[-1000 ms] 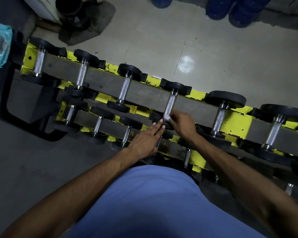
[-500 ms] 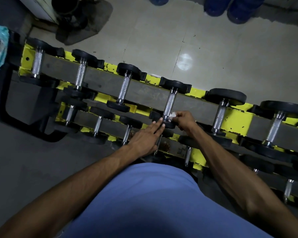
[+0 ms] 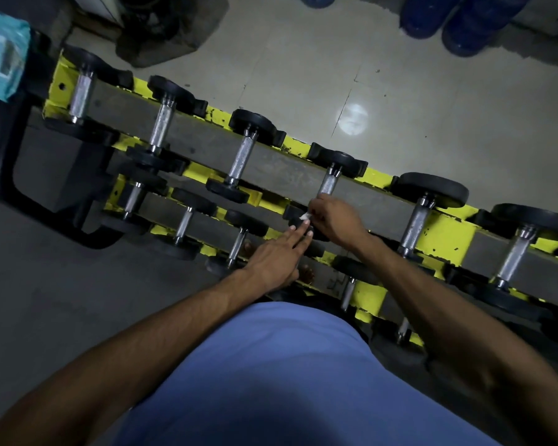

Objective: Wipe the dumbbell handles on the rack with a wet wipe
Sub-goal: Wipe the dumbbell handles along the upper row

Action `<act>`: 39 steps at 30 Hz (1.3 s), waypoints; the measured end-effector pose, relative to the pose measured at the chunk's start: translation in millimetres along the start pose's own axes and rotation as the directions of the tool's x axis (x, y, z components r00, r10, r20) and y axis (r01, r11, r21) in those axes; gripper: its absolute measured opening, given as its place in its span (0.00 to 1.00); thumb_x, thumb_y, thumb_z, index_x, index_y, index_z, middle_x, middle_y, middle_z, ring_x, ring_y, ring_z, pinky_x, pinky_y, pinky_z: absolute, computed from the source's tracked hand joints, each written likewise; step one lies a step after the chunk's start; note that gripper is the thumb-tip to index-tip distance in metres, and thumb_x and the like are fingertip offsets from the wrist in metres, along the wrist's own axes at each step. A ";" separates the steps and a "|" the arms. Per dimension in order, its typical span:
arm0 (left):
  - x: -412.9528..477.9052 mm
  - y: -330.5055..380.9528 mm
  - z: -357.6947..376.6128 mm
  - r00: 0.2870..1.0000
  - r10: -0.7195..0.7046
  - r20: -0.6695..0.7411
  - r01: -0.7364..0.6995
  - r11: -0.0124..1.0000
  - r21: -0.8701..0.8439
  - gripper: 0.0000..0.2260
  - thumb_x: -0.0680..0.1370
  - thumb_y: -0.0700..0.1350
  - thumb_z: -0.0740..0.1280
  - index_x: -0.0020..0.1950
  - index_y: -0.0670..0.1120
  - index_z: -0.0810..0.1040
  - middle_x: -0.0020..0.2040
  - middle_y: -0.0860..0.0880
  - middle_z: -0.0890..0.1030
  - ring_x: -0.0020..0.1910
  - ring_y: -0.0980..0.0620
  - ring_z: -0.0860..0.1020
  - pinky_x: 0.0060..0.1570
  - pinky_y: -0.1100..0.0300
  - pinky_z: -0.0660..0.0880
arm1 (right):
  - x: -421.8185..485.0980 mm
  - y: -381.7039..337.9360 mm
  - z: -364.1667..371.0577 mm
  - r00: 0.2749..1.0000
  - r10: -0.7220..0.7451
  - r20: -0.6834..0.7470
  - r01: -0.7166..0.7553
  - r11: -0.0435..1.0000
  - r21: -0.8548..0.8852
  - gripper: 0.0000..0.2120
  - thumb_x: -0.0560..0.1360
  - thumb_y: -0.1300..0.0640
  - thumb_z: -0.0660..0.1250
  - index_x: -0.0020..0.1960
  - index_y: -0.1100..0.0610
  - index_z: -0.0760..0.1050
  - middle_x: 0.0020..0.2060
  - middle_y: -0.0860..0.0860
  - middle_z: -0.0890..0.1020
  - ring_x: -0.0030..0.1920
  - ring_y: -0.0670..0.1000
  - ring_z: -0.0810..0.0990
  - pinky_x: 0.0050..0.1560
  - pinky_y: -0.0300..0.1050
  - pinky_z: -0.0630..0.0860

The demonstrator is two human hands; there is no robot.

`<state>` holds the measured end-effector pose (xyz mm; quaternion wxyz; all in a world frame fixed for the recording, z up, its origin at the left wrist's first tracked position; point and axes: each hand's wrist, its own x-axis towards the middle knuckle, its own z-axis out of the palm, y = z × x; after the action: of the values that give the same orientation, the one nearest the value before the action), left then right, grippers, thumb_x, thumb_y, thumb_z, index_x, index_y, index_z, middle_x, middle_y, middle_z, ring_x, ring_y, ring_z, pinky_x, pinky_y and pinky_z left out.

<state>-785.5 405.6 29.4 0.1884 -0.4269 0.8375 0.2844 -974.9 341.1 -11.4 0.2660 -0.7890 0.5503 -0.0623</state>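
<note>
A yellow and grey dumbbell rack (image 3: pixel 445 235) runs diagonally across the floor, with several black dumbbells with knurled steel handles on two tiers. My right hand (image 3: pixel 334 217) is closed around the lower part of the handle of the fourth top-tier dumbbell (image 3: pixel 328 183). A small white wet wipe (image 3: pixel 304 216) pokes out at its fingertips. My left hand (image 3: pixel 279 257) lies flat with fingers extended, its fingertips touching the near black head of that same dumbbell just below the wipe.
A teal wet wipe packet (image 3: pixel 0 56) lies on a black bench at the far left. Blue water jugs (image 3: pixel 464 20) stand on the tiled floor beyond the rack. A dark bin on a mat (image 3: pixel 161 27) sits at the back left. My blue shirt (image 3: pixel 271 381) fills the foreground.
My right hand slid down the dumbbell handle with the wipe, then back up a little, now covering its lower part. My left hand stayed on the dumbbell's near head.
</note>
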 end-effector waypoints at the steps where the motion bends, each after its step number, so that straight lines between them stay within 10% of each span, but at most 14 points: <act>1: 0.5 1.3 -0.4 1.000 -0.009 -0.008 0.009 1.000 0.003 0.41 0.81 0.47 0.68 0.86 0.45 0.46 0.85 0.45 0.40 0.84 0.44 0.49 0.78 0.47 0.63 | 8.7 -4.8 -6.8 0.994 -0.081 0.075 0.092 0.983 -0.160 0.05 0.78 0.53 0.66 0.49 0.54 0.78 0.44 0.51 0.77 0.45 0.56 0.80 0.36 0.44 0.64; 7: 5.1 9.9 3.3 0.998 -0.059 0.011 0.058 0.995 0.085 0.39 0.78 0.46 0.69 0.84 0.44 0.53 0.85 0.42 0.49 0.83 0.42 0.54 0.77 0.45 0.65 | 63.8 -37.8 -23.2 0.854 0.028 0.519 0.342 0.723 -0.601 0.12 0.82 0.52 0.64 0.59 0.59 0.80 0.52 0.55 0.84 0.48 0.56 0.83 0.49 0.50 0.79; 13: 6.2 7.2 7.3 0.997 -0.079 0.012 0.077 0.987 0.144 0.40 0.78 0.46 0.66 0.85 0.44 0.48 0.85 0.42 0.47 0.81 0.40 0.56 0.73 0.43 0.67 | 89.8 -57.4 -18.4 0.702 0.223 0.677 0.278 0.789 -0.548 0.13 0.80 0.54 0.66 0.61 0.59 0.79 0.54 0.53 0.81 0.48 0.54 0.78 0.47 0.46 0.74; 20: 4.1 8.7 10.9 0.997 -0.075 0.011 0.074 0.993 0.089 0.41 0.80 0.46 0.67 0.85 0.45 0.44 0.85 0.44 0.40 0.84 0.43 0.49 0.80 0.43 0.59 | 54.6 -24.1 -45.9 0.846 -0.112 0.521 0.378 0.816 -0.438 0.10 0.81 0.51 0.66 0.57 0.54 0.79 0.46 0.53 0.83 0.44 0.55 0.80 0.40 0.45 0.73; 24: 6.0 6.9 11.9 0.997 -0.071 0.037 0.067 0.993 0.092 0.44 0.81 0.48 0.68 0.85 0.46 0.38 0.83 0.46 0.31 0.84 0.44 0.45 0.81 0.43 0.55 | 41.9 14.1 -69.1 0.985 -0.112 0.127 0.164 0.823 -0.543 0.05 0.78 0.61 0.65 0.51 0.54 0.77 0.45 0.51 0.83 0.40 0.57 0.83 0.34 0.46 0.77; 30: 5.5 8.7 7.4 0.997 -0.068 0.022 0.066 0.995 0.069 0.41 0.81 0.47 0.66 0.85 0.45 0.43 0.85 0.46 0.36 0.84 0.44 0.47 0.80 0.44 0.57 | 6.0 3.0 -34.9 0.882 -0.294 0.369 0.430 0.822 -0.373 0.07 0.79 0.55 0.67 0.56 0.54 0.78 0.47 0.50 0.81 0.41 0.52 0.82 0.36 0.45 0.75; 34: 3.3 11.2 3.7 0.997 -0.073 0.037 0.070 0.994 0.084 0.41 0.83 0.47 0.66 0.85 0.46 0.39 0.84 0.46 0.33 0.84 0.45 0.45 0.81 0.44 0.56 | 35.5 25.5 -50.3 0.973 -0.232 0.018 0.218 0.877 -0.427 0.02 0.77 0.63 0.67 0.49 0.59 0.77 0.44 0.56 0.78 0.41 0.59 0.79 0.30 0.48 0.73; 39: 1.8 13.7 1.4 0.996 -0.080 0.039 0.077 0.994 0.071 0.41 0.83 0.47 0.65 0.85 0.46 0.39 0.83 0.46 0.32 0.84 0.45 0.45 0.81 0.44 0.55 | -8.3 19.3 -4.4 0.985 -0.164 -0.054 0.149 0.965 -0.214 0.06 0.76 0.60 0.69 0.51 0.56 0.73 0.47 0.53 0.73 0.38 0.51 0.71 0.33 0.44 0.66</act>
<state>-797.7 411.9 31.6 0.2316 -0.4467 0.8253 0.2563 -995.9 342.1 -15.4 0.1561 -0.8509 0.4988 -0.0529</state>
